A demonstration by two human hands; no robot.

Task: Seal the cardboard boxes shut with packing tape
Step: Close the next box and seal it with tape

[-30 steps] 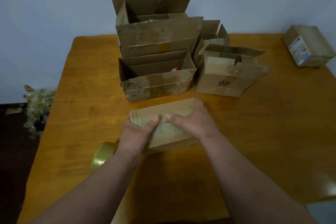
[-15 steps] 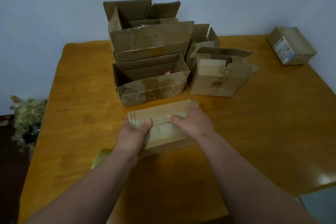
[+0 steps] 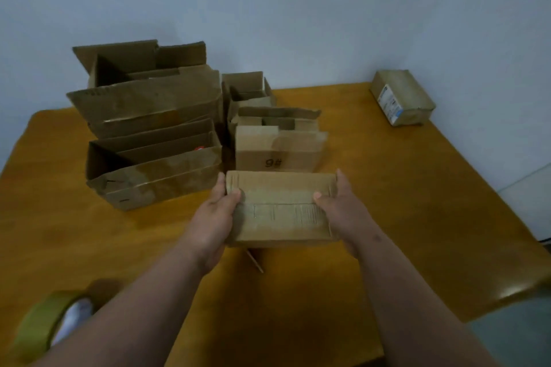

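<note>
- Our left hand (image 3: 219, 211) and right hand (image 3: 338, 205) now grasp the closed box (image 3: 280, 208) at its two short ends, thumbs on top; earlier both hands lay together on the middle of its lid.
- The box (its top bears a faint printed patch) sits square on the table (image 3: 417, 188), just before the box marked 9# (image 3: 277, 152).
- The tape roll (image 3: 41, 325) lies near the left corner, beside our left forearm.
- Open boxes (image 3: 149, 128) stand stacked behind on the left; a sealed parcel (image 3: 402, 97) rests well apart at the far right.
</note>
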